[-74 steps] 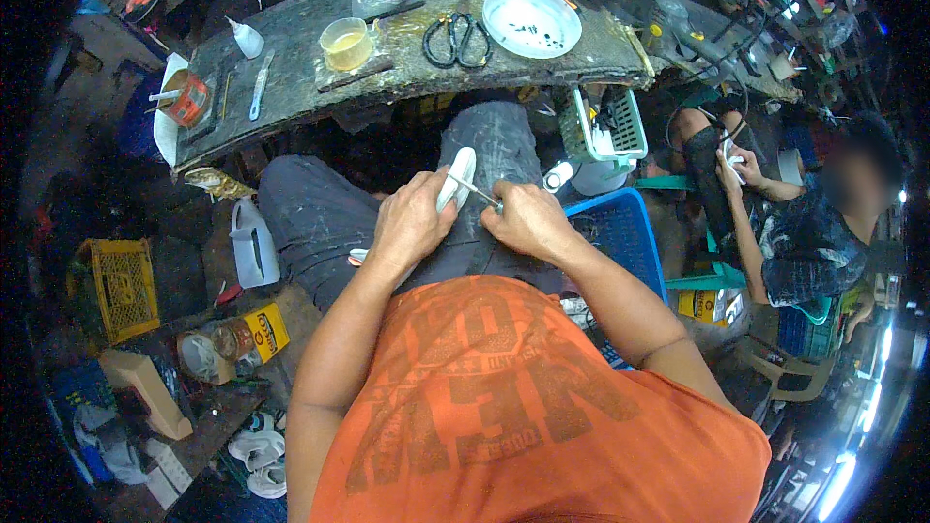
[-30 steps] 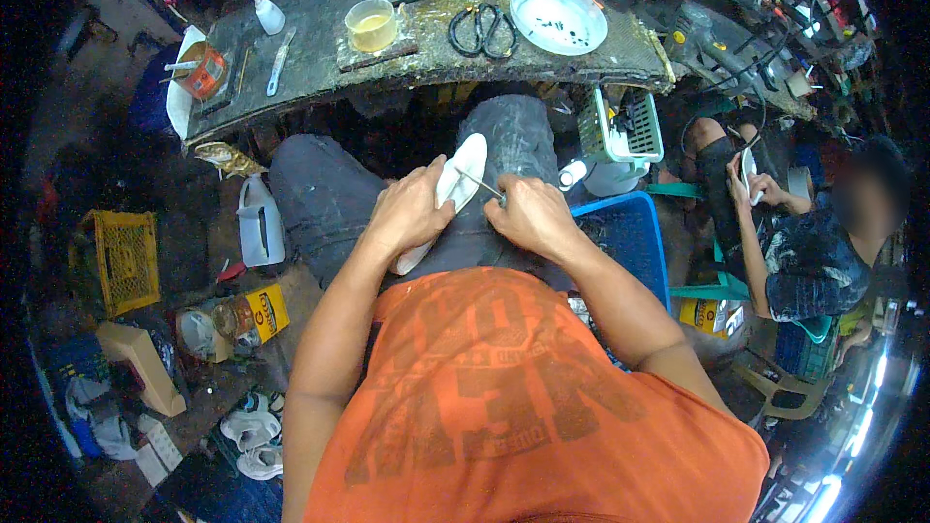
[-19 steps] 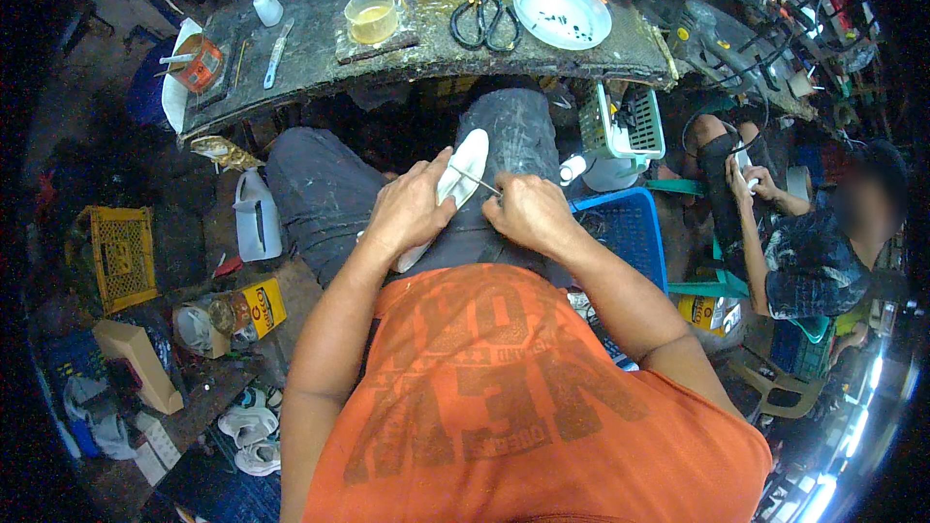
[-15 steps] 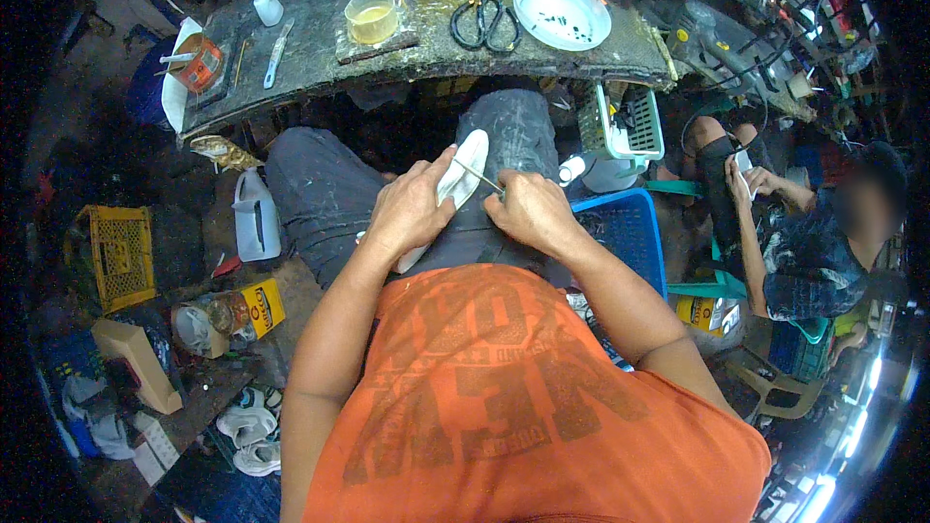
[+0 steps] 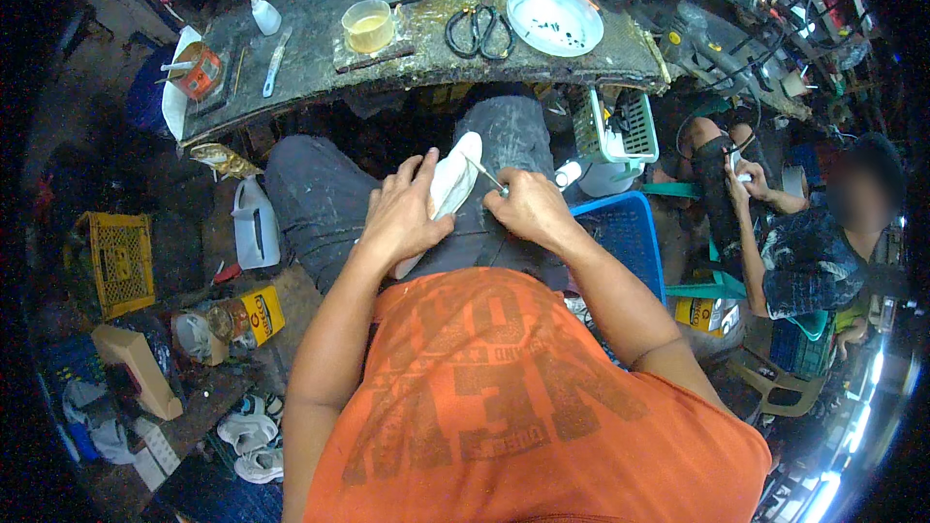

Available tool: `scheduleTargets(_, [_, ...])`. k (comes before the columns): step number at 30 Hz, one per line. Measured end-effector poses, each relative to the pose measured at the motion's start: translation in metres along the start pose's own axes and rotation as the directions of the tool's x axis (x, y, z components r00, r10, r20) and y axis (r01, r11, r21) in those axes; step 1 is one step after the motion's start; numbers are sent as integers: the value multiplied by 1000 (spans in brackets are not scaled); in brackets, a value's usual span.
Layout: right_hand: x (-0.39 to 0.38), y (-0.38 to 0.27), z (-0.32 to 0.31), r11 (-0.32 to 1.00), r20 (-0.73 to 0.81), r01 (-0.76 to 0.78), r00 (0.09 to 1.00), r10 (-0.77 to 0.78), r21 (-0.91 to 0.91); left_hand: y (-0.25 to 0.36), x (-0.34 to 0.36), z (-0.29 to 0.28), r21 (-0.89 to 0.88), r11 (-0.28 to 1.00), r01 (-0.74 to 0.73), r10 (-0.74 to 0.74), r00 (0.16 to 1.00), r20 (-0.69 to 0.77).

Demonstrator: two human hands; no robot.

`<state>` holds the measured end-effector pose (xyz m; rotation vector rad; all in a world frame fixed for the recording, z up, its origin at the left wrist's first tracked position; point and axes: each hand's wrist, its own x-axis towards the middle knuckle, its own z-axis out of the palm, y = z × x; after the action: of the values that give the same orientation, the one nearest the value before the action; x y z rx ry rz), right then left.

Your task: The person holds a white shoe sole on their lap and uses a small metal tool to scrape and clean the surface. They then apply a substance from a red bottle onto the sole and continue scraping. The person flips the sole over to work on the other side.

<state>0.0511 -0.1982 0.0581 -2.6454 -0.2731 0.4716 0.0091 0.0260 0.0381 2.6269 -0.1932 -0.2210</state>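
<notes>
On the lap, hands unmoved: left hand (image 5: 402,218) grips white sole (image 5: 448,186), right hand (image 5: 528,213) pinches thin tool (image 5: 484,174).

sole (image 5: 453,184): white | shirt (image 5: 504,397): orange, dark print | crate (image 5: 121,261): yellow | basket (image 5: 625,242): blue

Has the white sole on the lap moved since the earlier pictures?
No clear move: the white sole lies on the same thigh under the left hand, pointing at the workbench as before.
</notes>
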Motion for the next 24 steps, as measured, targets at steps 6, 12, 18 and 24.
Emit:
scheduleTargets(6, [-14, -7, -4, 999, 42, -4, 999, 2, 51, -11, -11, -12, -280, 959, 43, -23, 997, 76])
scheduleTargets(12, [-9, -9, -2, 999, 43, 53, 998, -52, -12, -1, -3, -6, -382, 916, 125, -67, 985, 160])
scheduleTargets(18, [-9, -6, 3, 992, 98, 95, 991, -87, -81, -4, -6, 5, -372, 927, 45, -17, 997, 80])
scheduleTargets(24, [-13, -6, 5, 983, 114, 141, 985, -127, -121, -5, -3, 7, -401, 912, 83, -39, 992, 116])
